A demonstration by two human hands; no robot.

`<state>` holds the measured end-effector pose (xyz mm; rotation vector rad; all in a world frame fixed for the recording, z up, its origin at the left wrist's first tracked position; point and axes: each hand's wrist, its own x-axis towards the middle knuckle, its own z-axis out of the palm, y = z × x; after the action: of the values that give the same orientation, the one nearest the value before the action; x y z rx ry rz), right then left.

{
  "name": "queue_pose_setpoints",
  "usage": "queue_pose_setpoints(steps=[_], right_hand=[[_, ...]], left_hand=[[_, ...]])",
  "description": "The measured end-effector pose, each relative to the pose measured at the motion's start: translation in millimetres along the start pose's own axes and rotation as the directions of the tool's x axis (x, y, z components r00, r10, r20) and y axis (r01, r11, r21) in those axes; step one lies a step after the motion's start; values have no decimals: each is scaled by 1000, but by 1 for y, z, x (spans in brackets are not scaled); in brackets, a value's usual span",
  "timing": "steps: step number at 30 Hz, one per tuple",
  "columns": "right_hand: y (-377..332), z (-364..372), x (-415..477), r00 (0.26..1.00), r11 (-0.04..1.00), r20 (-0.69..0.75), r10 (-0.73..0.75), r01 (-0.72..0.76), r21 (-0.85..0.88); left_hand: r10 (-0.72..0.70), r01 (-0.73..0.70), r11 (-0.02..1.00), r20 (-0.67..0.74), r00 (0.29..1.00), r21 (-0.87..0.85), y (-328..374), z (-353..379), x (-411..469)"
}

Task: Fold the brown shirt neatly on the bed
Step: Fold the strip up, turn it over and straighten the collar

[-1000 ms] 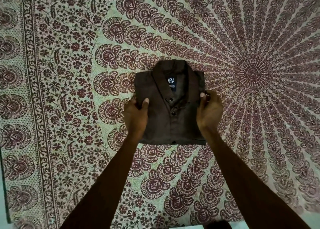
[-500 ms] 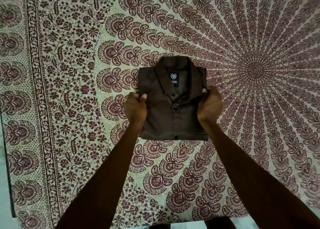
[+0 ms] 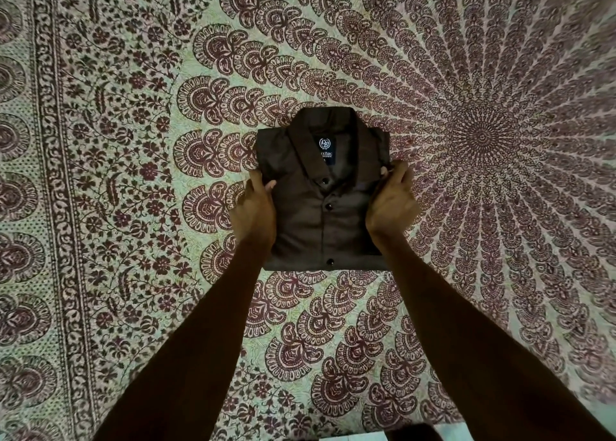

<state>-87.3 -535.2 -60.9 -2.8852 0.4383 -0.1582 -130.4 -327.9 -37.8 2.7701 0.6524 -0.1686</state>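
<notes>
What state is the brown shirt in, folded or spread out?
Folded. The brown shirt is a compact rectangle on the bedsheet, collar and label facing up; the left hand and right hand grip its sides.

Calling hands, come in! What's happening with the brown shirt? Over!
Left hand grips the brown shirt at its left edge, right hand pinches its right edge. Shirt folded to a rectangle, collar and label up. Only patterned bedsheet around it.

The light is dim and even. My forearms [image 3: 213,334], nearer than the brown shirt [image 3: 310,227], go almost black in shadow. The shirt's label [image 3: 326,147] is sharp enough to read partly. Away from the shirt, toward the edges, the bedspread [image 3: 133,174] pattern bows and smears slightly.
</notes>
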Motion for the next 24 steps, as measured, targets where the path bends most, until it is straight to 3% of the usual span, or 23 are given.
queue_pose_setpoints(steps=[2, 4, 6, 9, 12, 15, 19, 21, 24], right_hand=[[0, 0, 2, 999, 999, -30, 38, -38, 28], [2, -9, 4, 997, 993, -69, 43, -36, 110], [4, -22, -4, 992, 991, -120, -34, 49, 128], [3, -34, -35, 983, 976, 51, -176, 167, 139], [9, -29, -61, 922, 964, 281, -265, 251, 88], [17, -19, -64, 895, 964, 369, -249, 265, 8], [14, -18, -62, 891, 968, 390, -233, 250, 7], [15, -23, -59, 922, 981, 336, -191, 188, 43], [17, -31, -45, 980, 988, 197, 3, -33, 148]], left_hand=[[-33, 32, 999, -49, 998, -7, 0, 6, 0], [-29, 21, 999, -229, 973, -39, 0, 5, 1], [39, -79, 993, -378, 925, -90, 7, -4, -4], [220, -256, 950, -201, 955, -176, 26, -7, -34], [304, -302, 951, 16, 953, -65, 16, 11, -56], [271, -277, 958, 96, 958, 67, 1, 25, -55], [286, -294, 954, 113, 951, 58, 2, 24, -51], [239, -239, 971, 45, 970, -1, 3, 19, -50], [-74, 56, 968, -66, 995, -244, 1, 5, -36]])
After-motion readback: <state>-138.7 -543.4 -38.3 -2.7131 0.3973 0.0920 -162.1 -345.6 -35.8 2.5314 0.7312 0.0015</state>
